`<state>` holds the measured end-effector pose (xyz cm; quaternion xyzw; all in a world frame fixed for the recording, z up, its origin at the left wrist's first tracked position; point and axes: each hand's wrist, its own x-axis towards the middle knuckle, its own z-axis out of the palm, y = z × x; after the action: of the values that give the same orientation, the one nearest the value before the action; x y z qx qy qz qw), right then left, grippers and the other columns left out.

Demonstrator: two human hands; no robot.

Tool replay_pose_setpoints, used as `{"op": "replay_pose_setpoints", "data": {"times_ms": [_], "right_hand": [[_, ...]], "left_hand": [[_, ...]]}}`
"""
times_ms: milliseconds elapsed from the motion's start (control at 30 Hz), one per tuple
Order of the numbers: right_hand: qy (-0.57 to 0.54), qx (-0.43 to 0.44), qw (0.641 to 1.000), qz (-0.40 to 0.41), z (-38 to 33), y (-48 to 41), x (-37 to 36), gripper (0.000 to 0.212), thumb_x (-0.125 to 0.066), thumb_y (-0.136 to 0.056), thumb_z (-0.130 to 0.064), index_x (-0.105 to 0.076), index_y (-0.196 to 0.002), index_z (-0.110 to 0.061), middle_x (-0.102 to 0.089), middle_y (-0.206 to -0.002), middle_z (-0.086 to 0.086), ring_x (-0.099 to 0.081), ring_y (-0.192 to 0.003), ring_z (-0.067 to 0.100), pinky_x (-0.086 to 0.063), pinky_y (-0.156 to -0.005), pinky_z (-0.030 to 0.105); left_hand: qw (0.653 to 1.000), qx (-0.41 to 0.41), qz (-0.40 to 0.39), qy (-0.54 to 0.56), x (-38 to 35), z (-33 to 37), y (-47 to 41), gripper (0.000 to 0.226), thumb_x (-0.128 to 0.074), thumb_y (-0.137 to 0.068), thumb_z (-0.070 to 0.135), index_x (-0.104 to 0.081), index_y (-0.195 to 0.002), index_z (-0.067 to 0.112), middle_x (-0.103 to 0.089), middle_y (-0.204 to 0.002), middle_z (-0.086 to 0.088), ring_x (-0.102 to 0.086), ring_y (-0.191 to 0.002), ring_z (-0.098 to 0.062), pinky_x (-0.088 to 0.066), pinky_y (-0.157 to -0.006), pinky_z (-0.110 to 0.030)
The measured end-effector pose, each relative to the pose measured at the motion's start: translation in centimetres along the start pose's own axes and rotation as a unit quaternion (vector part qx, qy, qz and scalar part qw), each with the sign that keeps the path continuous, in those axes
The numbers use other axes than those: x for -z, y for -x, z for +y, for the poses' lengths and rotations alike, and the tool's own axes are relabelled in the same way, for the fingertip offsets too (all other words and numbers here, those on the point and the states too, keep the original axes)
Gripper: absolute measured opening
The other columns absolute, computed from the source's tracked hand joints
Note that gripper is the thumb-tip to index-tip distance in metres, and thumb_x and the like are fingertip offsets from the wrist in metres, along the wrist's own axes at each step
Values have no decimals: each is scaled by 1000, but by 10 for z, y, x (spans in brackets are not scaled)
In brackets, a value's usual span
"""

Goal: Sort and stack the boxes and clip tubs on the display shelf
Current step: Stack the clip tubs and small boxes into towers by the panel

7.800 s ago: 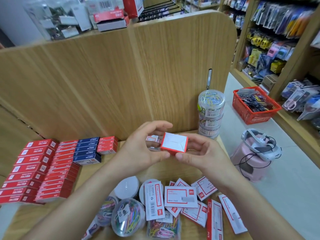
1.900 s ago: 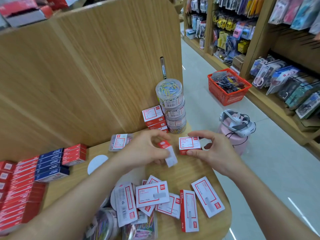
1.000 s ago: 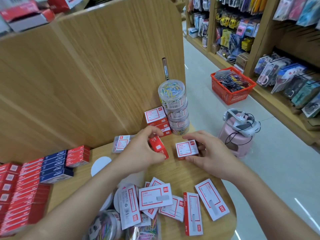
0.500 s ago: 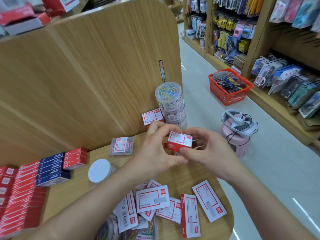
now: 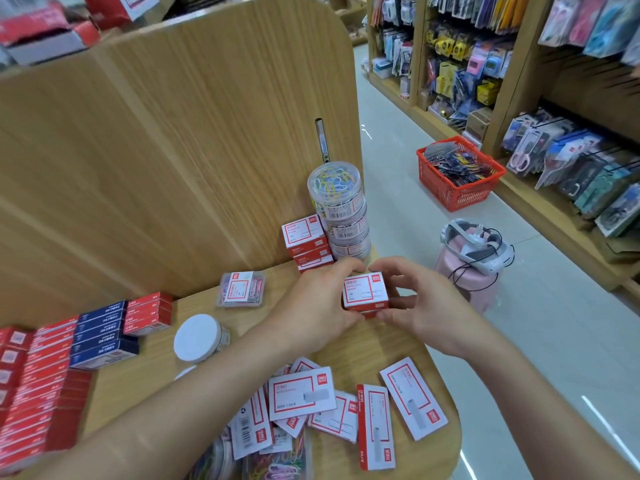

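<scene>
"Scanning the surface first: what carries everything?"

"A light wooden display shelf [image 5: 138,379] with a rounded near-right corner, backed by a tall wood-grain panel [image 5: 194,150]. A pale glossy floor [image 5: 398,209] runs along the right. On it a red basket [image 5: 457,174] of packets sits far off, and a pink stool [image 5: 464,282] with a grey headset [image 5: 478,244] on top stands nearer. Racks of hanging stationery [image 5: 571,150] line the far right."

"Any writing you can read?"

"The flat white boxes [image 5: 301,396] scattered at the near edge have red borders and a red tab reading 'deli'; their smaller print is too fine. The top one in the stack of clear clip tubs [image 5: 341,209] shows a barcode sticker. Rows of red and blue boxes [image 5: 104,330] on the left carry labels I cannot read."

"And the small box?"

"The small box [image 5: 365,289], white-topped with a red frame and red sides, is just on the near side of the stack of red boxes [image 5: 304,240]. That stack stands against the panel, just beside the tubs. The left hand [image 5: 318,306] pinches the small box's left side, and the right hand [image 5: 422,306] pinches its right side. Both grips are narrow, closed on that box. A second red-and-white edge shows right under it. I cannot tell whether it rests on the shelf."

"What lies beside the hands?"

"To their left, a flat clear pack of coloured clips [image 5: 242,289] and a white-lidded tub [image 5: 199,337]."
</scene>
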<state>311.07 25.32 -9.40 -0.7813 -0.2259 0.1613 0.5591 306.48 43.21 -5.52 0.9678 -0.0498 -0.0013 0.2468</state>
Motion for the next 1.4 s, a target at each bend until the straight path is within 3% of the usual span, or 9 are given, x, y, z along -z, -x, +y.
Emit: {"op": "replay_pose_setpoints", "data": {"times_ms": [233, 433, 533, 633, 800, 933, 1100, 1400], "right_hand": [[48, 17, 998, 42, 1, 4, -3, 60, -79, -71, 1, -56, -102, -45, -68, -99, -18, -62, -96, -5, -51, -78, 15], [-39, 43, 994, 89, -13, 1, 1, 51, -79, -75, -11, -57, -111, -39, -65, -101, -7, -64, -91, 4, -48, -67, 14], [-19, 56, 989, 139, -21, -9, 3, 49, -75, -79, -11, -54, -117, -34, -60, -110, -3, -61, -99, 2, -51, -70, 14], [2, 55, 988, 144, -29, -22, 1, 66, -75, -80, -15, -42, -134, -32, -50, -128, -2, -52, -115, 8, -52, -73, 13], [31, 57, 990, 122, -39, -42, -9, 85, -78, -77, -20, -29, -145, -28, -46, -135, -5, -48, -121, 12, -45, -102, 41], [34, 72, 986, 149, -37, -51, -18, 86, -80, -74, -16, -30, -144, -28, -52, -132, -8, -54, -118, 12, -52, -93, 45], [68, 90, 976, 187, -33, -55, -22, 77, -78, -75, -14, -36, -138, -29, -61, -125, -5, -61, -110, 16, -54, -85, 47], [96, 93, 970, 202, -31, -55, -21, 60, -77, -76, -17, -51, -129, -23, -66, -118, -5, -62, -108, 15, -55, -83, 43]], "left_hand": [[999, -16, 6, -36, 2, 0, 0, 54, -76, -71, 28, -54, -121, 28, -67, -107, 5, -61, -99, -13, -47, -81, -28], [987, 53, 113, 105, 40, -20, 21, 49, -84, -64, 19, -62, -105, 34, -71, -95, 14, -66, -87, -3, -55, -83, -34], [980, 85, 158, 81, 68, -31, 16, 52, -84, -61, 22, -59, -103, 39, -71, -95, 15, -67, -86, -7, -54, -85, -37], [978, 102, 170, 64, 78, -34, 2, 48, -83, -64, 15, -60, -102, 33, -71, -95, 12, -66, -89, -9, -52, -87, -32], [972, 103, 198, 78, 73, -33, -13, 48, -80, -66, 11, -58, -105, 27, -69, -96, 11, -64, -90, -9, -49, -87, -30], [961, 80, 249, 91, 63, -31, -11, 57, -82, -65, 7, -52, -108, 30, -64, -99, 14, -62, -92, -8, -52, -86, -33], [956, 28, 292, -10, 62, -37, -4, 54, -87, -63, 16, -59, -109, 22, -55, -104, 6, -58, -90, -12, -50, -83, -34], [957, 32, 284, 54, 60, -41, -15, 43, -85, -66, 8, -63, -100, 23, -51, -91, 6, -59, -72, -6, -54, -73, -29]]}}
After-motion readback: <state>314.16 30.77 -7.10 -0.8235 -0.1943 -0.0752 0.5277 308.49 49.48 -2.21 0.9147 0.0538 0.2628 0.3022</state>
